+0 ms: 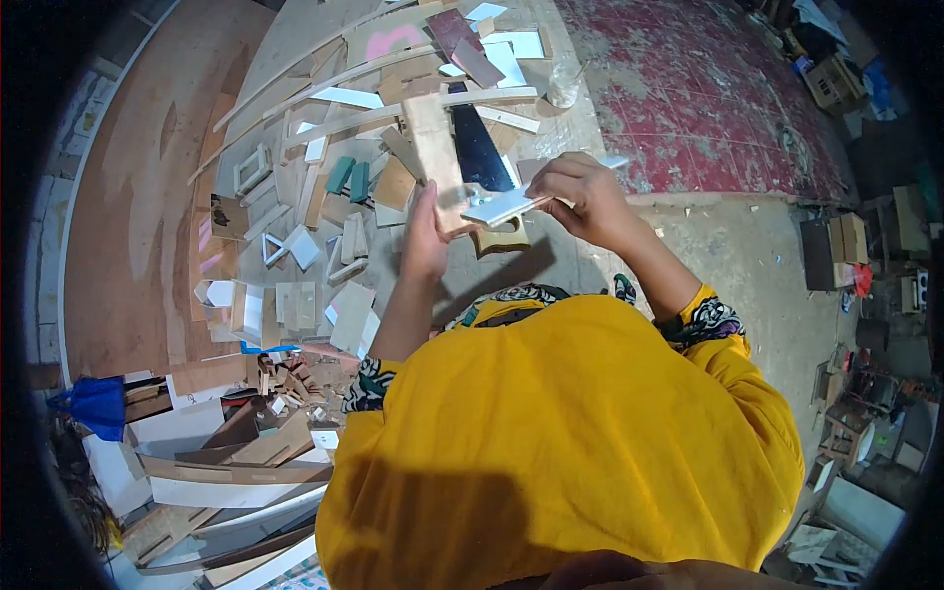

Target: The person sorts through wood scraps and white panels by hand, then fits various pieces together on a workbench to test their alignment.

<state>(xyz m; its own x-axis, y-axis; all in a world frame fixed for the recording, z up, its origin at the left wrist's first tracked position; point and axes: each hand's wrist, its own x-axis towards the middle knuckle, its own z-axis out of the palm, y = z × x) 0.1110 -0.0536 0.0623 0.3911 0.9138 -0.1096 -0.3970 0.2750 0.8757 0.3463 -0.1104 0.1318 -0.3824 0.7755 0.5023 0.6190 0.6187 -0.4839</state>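
My left hand [425, 241] is closed around the lower edge of a pale wooden board [429, 138], with the thumb along its side. Between the fingers and thumb of my right hand [582, 197] is a narrow white-faced strip [500, 207]. The strip's near end overlaps the bottom of the board in this view, and its far end sticks out past my knuckles. Below them lies a handsaw with a dark blade [478, 143] and a yellowish wooden handle [501, 239], partly hidden by the strip.
Long wooden strips [369, 69], offcuts and small frames [254, 169] cover the work surface. Two green blocks [340, 175] lie left of my hands. A clear jar [564, 84] stands at the back. Scrap boards [236, 472] pile up at lower left, and boxes [844, 241] line the right.
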